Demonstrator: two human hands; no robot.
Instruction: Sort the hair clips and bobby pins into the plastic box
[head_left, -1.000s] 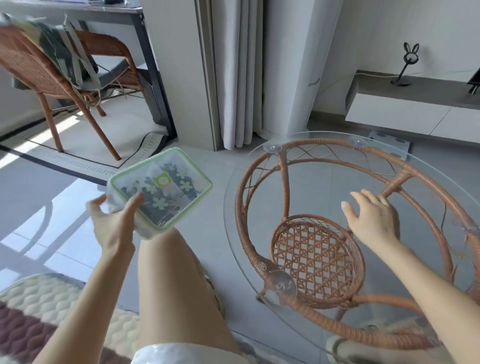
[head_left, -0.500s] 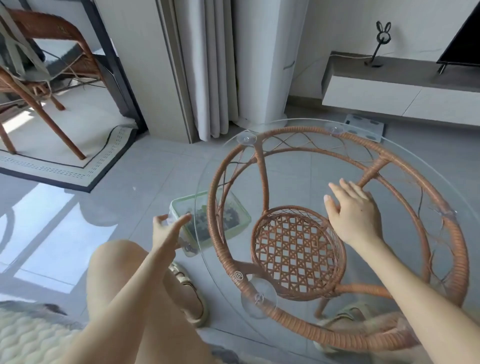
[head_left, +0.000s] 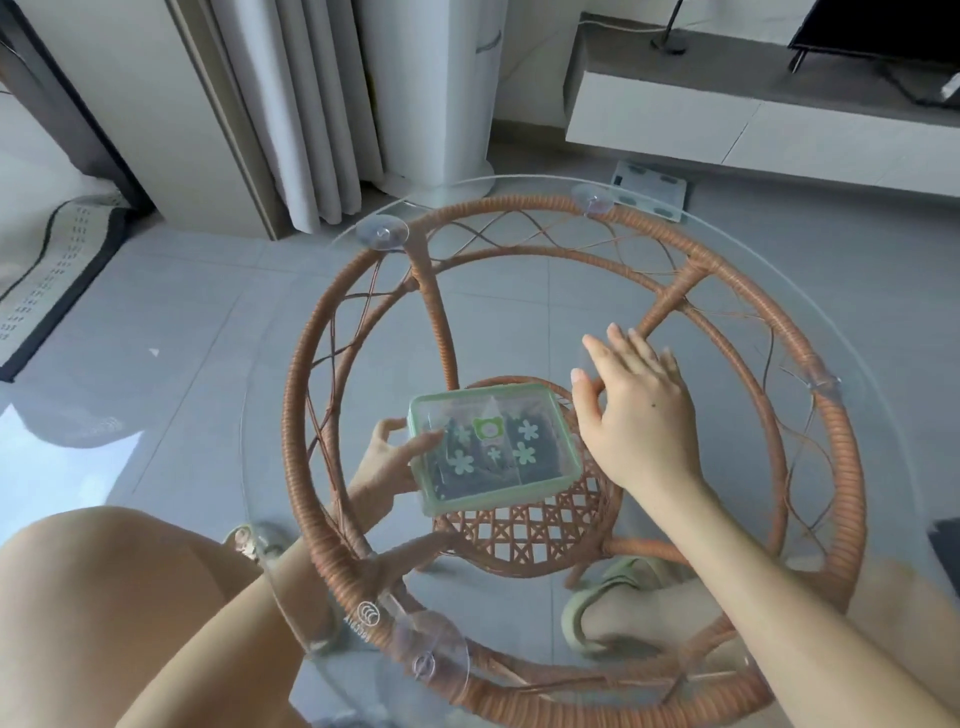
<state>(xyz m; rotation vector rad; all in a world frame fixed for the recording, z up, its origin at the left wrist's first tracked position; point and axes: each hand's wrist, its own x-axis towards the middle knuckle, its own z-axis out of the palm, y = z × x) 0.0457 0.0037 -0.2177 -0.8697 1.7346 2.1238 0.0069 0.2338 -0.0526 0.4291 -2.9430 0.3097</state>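
The plastic box (head_left: 493, 447) has a pale green rim and a clear lid with flower stickers, and dark clips show through it. My left hand (head_left: 387, 467) grips its left edge. Hand and box are under the round glass table top (head_left: 519, 291), just above the woven rattan lower shelf (head_left: 524, 540). The forearm passes beneath the rattan ring (head_left: 306, 415). My right hand (head_left: 634, 415) rests flat above the glass with fingers spread, just right of the box and holding nothing. No loose clips or pins are visible outside the box.
Clear suction cups (head_left: 382, 234) join the glass to the rattan frame. My knee (head_left: 119, 597) is at the lower left and a foot in a green slipper (head_left: 608, 608) is under the table. A scale (head_left: 649, 189), curtains (head_left: 301, 104) and a low white cabinet (head_left: 753, 119) stand beyond.
My left hand has carried the box from the left side in under the glass to above the woven shelf. The view has tilted down over the table. My right hand stays on the glass.
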